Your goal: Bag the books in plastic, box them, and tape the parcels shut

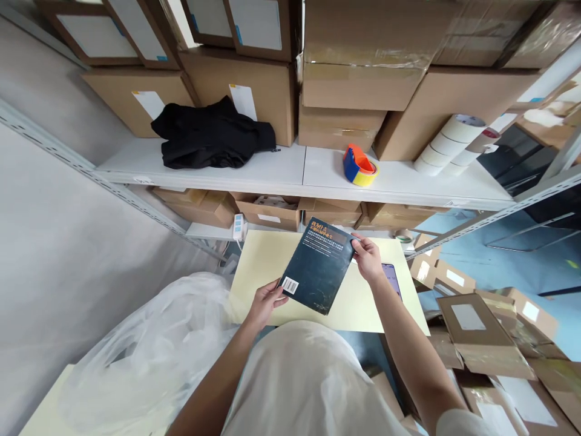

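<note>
A: Where's the dark blue-black paperback book [318, 264] with the orange title?

B: Held tilted, back cover up, above the pale yellow tabletop [363, 303]. Barcode sticker sits at its lower left corner.

A: Left hand [265, 301]?

B: At that barcode corner. Thumb lies on the cover, remaining fingers curl beneath the edge, pinching the book.

A: Right hand [367, 257]?

B: On the upper right corner. Fingers close together, gripping the edge; thumb tip on the cover.

A: Anything under the right wrist?

B: A dark-screened phone [391, 278] flat on the tabletop, partly hidden by the forearm.

A: Surroundings?

B: A clear crinkled plastic bag [149, 345] left of the tabletop. White metal shelf [290, 169] beyond, bearing a crumpled black garment [211, 136], an orange, blue and yellow tape dispenser [359, 165], a row of white tape rolls [451, 145], brown cardboard cartons [358, 85] stacked behind. Flat cardboard mailers [481, 333] piled at right.
</note>
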### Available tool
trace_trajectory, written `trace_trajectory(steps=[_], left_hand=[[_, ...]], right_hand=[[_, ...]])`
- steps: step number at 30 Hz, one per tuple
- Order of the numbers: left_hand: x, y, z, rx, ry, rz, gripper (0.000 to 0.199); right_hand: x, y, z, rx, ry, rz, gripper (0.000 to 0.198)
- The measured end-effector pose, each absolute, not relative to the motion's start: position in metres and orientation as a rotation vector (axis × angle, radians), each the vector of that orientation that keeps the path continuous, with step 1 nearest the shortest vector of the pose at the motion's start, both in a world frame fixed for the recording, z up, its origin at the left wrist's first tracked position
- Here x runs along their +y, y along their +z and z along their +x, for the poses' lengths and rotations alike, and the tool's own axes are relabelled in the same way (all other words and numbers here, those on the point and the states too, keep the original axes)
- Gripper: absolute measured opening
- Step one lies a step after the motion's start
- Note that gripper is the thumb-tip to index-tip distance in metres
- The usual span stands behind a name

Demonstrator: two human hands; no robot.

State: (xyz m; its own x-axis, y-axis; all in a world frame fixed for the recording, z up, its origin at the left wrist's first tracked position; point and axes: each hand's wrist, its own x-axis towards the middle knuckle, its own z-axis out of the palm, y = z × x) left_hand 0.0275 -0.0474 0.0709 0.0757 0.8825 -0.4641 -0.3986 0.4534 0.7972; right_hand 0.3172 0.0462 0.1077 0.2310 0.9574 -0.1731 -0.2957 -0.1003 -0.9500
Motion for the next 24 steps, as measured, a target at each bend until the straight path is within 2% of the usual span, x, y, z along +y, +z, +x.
trace_trajectory(steps=[5,13,18,21,24], left_hand=[[-0.052,0.063,0.020,1.126,0.997,0.540,0.051],[-0.054,0.065,0.009,1.083,1.009,0.458,0.051],[-0.051,0.069,0.000,1.040,0.980,0.432,0.069],[-0.051,0.071,-0.004,1.014,0.887,0.456,0.070],[-0.054,0.068,-0.008,0.972,0.763,0.508,0.060]], right_hand=[[0.046,0.111,0.316,-0.748,1.256,-1.240,0.050],[0.039,0.117,0.314,-0.761,1.287,-1.152,0.037],[0.035,0.129,0.310,-1.007,1.249,-1.125,0.058],[0.038,0.142,0.304,-1.241,1.100,-1.123,0.043],[0.042,0.156,0.293,-1.376,1.028,-1.088,0.030]])
